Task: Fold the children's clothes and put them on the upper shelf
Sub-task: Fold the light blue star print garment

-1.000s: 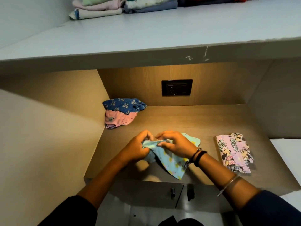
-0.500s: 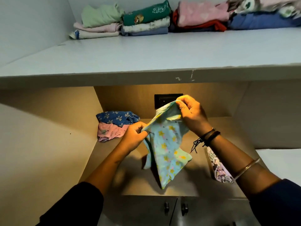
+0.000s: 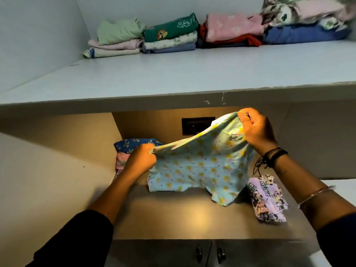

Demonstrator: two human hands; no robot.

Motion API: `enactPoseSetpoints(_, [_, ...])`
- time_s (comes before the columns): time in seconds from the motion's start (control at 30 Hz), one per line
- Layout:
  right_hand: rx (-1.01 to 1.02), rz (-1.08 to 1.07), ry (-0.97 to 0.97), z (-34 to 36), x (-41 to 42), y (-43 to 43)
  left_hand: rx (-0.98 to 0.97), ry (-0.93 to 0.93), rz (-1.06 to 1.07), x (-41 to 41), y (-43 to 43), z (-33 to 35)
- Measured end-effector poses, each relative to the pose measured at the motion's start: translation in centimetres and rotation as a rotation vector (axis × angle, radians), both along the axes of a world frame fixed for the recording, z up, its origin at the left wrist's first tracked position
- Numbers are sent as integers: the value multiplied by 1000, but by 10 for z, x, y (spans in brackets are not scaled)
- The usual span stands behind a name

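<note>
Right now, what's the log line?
left hand: holds blue garment | right hand: holds it higher | garment: spread open, not folded

- Warm yellow light glows from under the shelf point(image 3: 173, 78), pooling on the counter point(image 3: 192, 214) in a bright patch.
- The shelf top and wall point(image 3: 38, 35) above sit in cooler, flatter, dimmer light.
- The shirt point(image 3: 202, 166) throws a dark shadow beneath its hem; sleeves point(image 3: 77, 241) in the foreground fall near black.
- Wide-angle bowing bends the shelf edge; the stacked clothes point(image 3: 308, 16) at top right smear with motion blur.
</note>
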State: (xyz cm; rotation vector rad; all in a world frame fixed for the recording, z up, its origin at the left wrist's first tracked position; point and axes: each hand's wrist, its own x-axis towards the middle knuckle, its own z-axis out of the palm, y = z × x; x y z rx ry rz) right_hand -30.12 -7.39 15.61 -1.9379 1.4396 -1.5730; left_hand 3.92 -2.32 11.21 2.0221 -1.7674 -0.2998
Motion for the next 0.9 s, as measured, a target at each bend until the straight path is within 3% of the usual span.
enactPoseSetpoints(0.17, [174,-47,-119,-16,-10,-8,-49,227,-31,12,-12,4])
enactPoseSetpoints(0.27, [311,-47,-382,-15,-4,-24,24,332,-51,12,-31,17])
enactPoseSetpoints(0.37, [404,-35,-580,-6,-1,-45,-21,350,-47,11,-52,34])
enactPoseSetpoints(0.6, [105,70,-625,26,-10,-41,-300,189,-66,10,-43,54])
enactPoseSetpoints(0.67, [132,155,-634,18,-17,-22,-334,165,-103,13,-23,45])
enactPoseSetpoints(0.77, [312,237,-530,-21,-38,15,-223,172,-226,25,17,14])
enactPoseSetpoints(0.9, [633,379,-372,-93,-72,71,222,124,-304,43,62,-51])
